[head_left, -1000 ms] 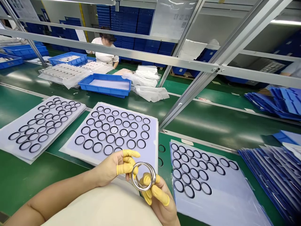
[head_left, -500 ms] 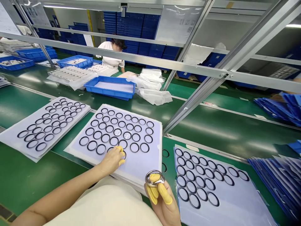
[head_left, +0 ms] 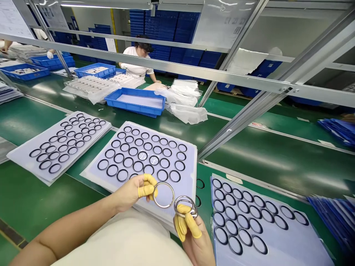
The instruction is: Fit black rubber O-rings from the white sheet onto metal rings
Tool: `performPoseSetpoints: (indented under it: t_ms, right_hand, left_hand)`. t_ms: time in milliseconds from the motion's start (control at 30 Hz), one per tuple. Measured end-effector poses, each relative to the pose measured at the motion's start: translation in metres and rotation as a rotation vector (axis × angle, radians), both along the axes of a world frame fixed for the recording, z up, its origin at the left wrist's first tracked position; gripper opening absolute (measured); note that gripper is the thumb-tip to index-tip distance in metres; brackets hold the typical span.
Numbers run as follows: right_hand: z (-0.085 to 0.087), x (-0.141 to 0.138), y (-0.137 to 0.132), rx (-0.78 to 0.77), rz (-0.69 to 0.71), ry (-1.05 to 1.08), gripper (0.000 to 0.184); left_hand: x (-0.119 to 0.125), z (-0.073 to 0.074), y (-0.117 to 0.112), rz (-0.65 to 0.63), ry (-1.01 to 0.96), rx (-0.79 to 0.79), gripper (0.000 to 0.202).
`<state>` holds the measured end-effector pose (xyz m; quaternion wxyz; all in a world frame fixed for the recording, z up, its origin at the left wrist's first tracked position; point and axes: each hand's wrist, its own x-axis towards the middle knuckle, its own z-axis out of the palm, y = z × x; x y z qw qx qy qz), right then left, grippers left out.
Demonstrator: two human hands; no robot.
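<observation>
My left hand (head_left: 130, 193), in yellow finger cots, pinches a thin silver metal ring (head_left: 163, 194) between thumb and fingers, above the near edge of a white-bordered lilac sheet (head_left: 184, 184). That sheet carries rows of black rubber O-rings (head_left: 143, 156). My right hand (head_left: 192, 234), also wearing yellow cots, grips silver metal rings (head_left: 185, 207) a short way to the right. The fingers hide part of those rings, so I cannot tell how many there are. Similar sheets of black rings lie to the left (head_left: 24, 157) and right (head_left: 288, 244).
Two loose black rings (head_left: 200, 183) lie on the green belt (head_left: 277, 162) beside the middle sheet. Farther off stand a blue tray (head_left: 135, 101), white plastic bags (head_left: 188, 113) and a co-worker (head_left: 137, 59). Aluminium rails (head_left: 244, 79) cross above the belt.
My left hand has lifted off the sheet and now holds a thin silver ring apart from my right hand's rings. The view has shifted slightly.
</observation>
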<state>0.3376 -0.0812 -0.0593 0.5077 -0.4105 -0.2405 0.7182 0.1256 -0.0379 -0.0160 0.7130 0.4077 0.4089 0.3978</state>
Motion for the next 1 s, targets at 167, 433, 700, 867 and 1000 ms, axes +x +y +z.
performPoseSetpoints:
  t_ms: [167,433,700,867,1000]
  right_hand:
    - [0.012,0.0,-0.006,-0.028,0.091,0.029,0.031]
    - [0.021,-0.003,-0.004,0.072,0.25,0.085,0.034]
    - [0.014,-0.006,-0.001,0.12,0.313,0.102,0.038]
    - [0.013,-0.004,-0.004,0.05,0.243,0.163,0.033]
    - [0.0,0.008,-0.007,-0.037,0.125,0.182,0.03]
  left_hand:
    - [0.014,0.021,-0.005,-0.012,-0.234,-0.085,0.045]
    - [0.018,0.02,-0.003,-0.019,-0.258,-0.088,0.04]
    - [0.019,0.017,-0.008,-0.036,-0.207,-0.016,0.037]
    - [0.005,-0.005,0.002,0.006,0.327,0.371,0.023]
    - [-0.027,-0.05,0.008,0.03,1.106,0.545,0.012]
